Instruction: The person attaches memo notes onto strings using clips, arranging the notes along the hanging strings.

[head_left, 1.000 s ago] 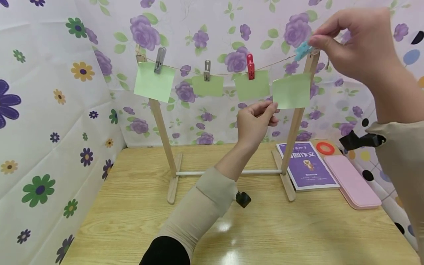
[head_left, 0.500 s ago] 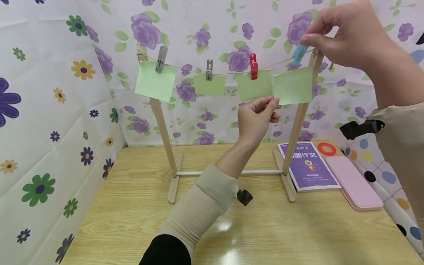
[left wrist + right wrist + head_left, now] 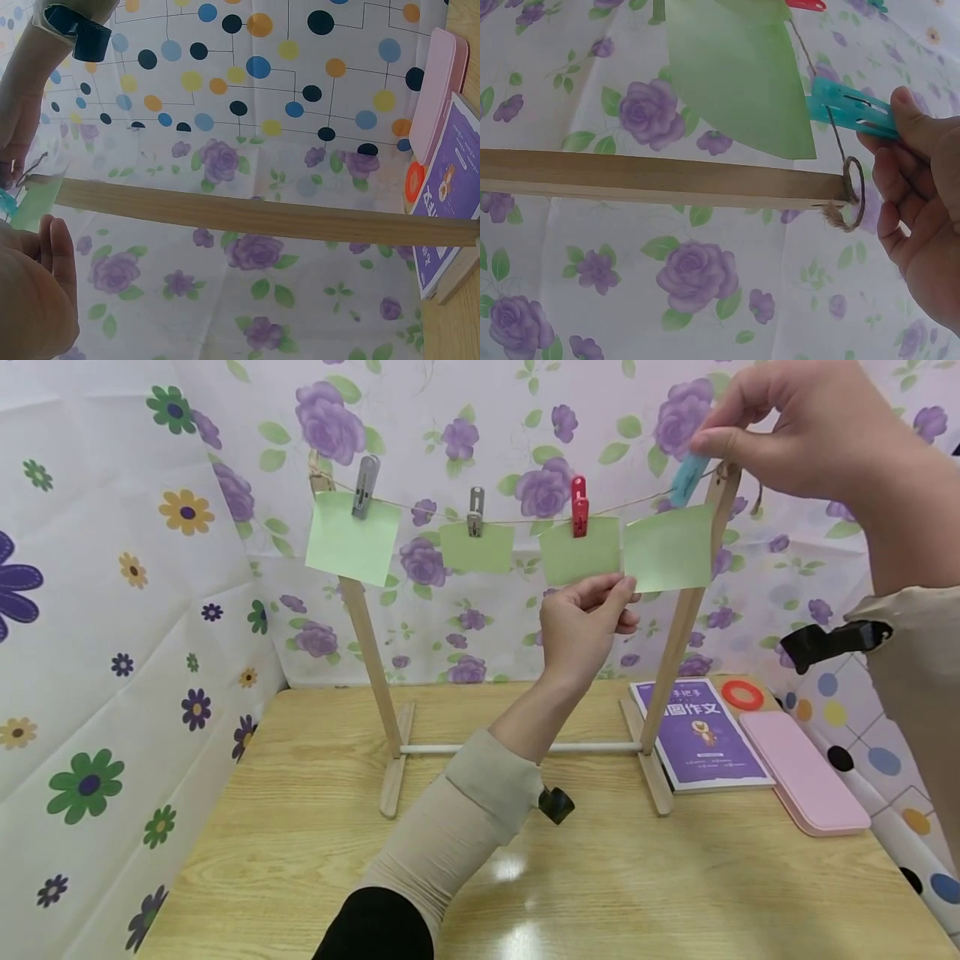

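Observation:
In the head view my left hand (image 3: 585, 622) pinches the lower left corner of a light green paper sheet (image 3: 667, 550) at the right end of a string. My right hand (image 3: 806, 435) pinches a blue clothespin (image 3: 687, 481) between thumb and fingers, above that sheet. The right wrist view has the clothespin (image 3: 851, 109) across the string (image 3: 836, 135), its tip at the sheet's edge (image 3: 806, 139); I cannot tell if it bites the paper. Further left, a red clothespin (image 3: 580, 507) and two grey clothespins (image 3: 365, 487) hold other green sheets.
A wooden stand carries the string; its right post (image 3: 678, 643) is close to my hands. On the table (image 3: 600, 877) are a purple book (image 3: 708, 739), a pink case (image 3: 806, 772) and a red-orange ring (image 3: 742, 695). Flowered cloth hangs behind.
The blue clothespin has turned more upright and come lower against the string. My left hand and the sheet have risen slightly.

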Demonstrator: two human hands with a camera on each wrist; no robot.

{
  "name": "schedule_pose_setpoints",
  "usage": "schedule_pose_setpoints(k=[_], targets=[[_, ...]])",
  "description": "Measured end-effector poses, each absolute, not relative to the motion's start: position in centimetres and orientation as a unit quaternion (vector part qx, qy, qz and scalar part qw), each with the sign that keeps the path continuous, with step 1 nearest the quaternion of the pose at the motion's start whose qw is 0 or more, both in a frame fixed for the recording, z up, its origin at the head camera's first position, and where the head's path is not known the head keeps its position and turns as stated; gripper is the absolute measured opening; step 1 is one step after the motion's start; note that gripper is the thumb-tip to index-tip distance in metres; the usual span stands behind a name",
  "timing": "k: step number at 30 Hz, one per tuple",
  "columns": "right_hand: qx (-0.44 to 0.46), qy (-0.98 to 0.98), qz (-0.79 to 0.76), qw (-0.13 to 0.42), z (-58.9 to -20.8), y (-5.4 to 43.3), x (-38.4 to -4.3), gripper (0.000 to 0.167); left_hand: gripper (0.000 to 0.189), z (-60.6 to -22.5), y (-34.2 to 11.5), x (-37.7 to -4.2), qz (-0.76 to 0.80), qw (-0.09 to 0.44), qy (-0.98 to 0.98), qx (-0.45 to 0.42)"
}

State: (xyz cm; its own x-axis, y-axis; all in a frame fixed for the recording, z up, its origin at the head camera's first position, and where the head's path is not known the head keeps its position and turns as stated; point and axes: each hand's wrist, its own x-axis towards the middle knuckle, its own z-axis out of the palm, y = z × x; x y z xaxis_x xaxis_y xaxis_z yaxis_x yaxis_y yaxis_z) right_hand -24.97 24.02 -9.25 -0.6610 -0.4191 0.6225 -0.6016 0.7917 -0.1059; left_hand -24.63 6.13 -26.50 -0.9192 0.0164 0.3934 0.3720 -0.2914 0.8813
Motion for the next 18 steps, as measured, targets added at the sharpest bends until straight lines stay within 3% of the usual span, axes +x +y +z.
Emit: schedule_pose_setpoints(k=[18], targets=[[0.272, -0.921, 0.124, 0.248, -9.61, 24.08, -24.91, 0.019, 0.018, -26.18, 6.18, -24.85, -0.79, 0.11, -0.576, -0.179]])
